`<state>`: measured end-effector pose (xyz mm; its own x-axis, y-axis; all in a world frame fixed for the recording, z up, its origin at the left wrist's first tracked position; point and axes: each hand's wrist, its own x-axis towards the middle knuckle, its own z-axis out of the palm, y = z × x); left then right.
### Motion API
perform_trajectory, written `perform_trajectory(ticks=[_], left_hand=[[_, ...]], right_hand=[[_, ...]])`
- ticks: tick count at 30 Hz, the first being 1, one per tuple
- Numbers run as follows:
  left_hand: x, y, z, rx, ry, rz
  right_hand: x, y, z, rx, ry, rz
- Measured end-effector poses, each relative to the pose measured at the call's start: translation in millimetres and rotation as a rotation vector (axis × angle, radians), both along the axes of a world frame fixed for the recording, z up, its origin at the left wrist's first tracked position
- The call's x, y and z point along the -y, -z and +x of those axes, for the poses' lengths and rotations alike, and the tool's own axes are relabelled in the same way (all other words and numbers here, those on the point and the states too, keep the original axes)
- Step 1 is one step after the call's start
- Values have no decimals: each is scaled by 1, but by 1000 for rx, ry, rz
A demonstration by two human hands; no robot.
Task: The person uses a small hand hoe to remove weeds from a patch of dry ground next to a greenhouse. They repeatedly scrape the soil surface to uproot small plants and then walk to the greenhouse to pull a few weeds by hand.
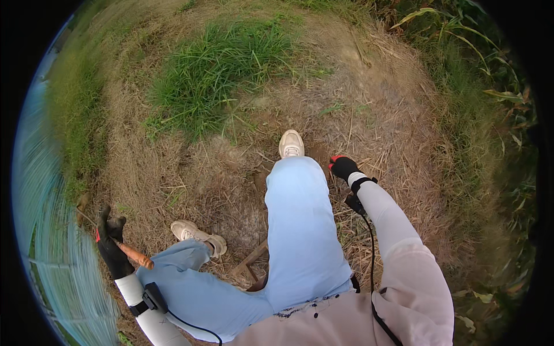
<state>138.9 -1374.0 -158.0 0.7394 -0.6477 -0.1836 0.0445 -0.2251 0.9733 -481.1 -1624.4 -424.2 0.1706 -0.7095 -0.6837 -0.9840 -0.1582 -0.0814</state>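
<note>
My left hand (113, 246), in a black glove with a red patch, is out at the left beside my bent knee. It grips the wooden handle (135, 256) of a hand tool. The tool's thin metal shank (85, 216) runs up and left from the fingers, towards a rusty-brown end that is too blurred to make out. To the right of my other knee is my right hand (344, 167), gloved in black with red fingertips. Its fingers curl above dry straw, and the palm side is hidden. Nothing can be seen held there.
A clump of green grass (225, 73) grows ahead on straw-covered soil (381, 125). Blue-green sheeting or netting (56, 242) lines the left edge. Leafy plants (489, 86) border the right. Part of a wooden frame (251, 259) shows between my legs. Cables run from both wrist devices.
</note>
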Motion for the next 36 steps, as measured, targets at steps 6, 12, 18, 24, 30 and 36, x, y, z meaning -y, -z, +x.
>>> perform_trajectory(ticks=[6, 12, 18, 24, 30, 36], left_hand=[[56, 21, -8, 58, 203, 179], [116, 84, 34, -71, 55, 342], [158, 130, -2, -71, 244, 422], [191, 136, -46, -85, 349, 453], [197, 133, -56, -29, 356, 440], [202, 145, -75, -88, 333, 481]], right_hand=[[100, 71, -37, 71, 20, -271], [200, 135, -35, 67, -37, -576], [266, 183, -74, -230, 241, -531], [261, 175, -78, -178, 282, -556], [239, 151, -96, -59, 274, -582], [295, 164, -159, -184, 429, -667]])
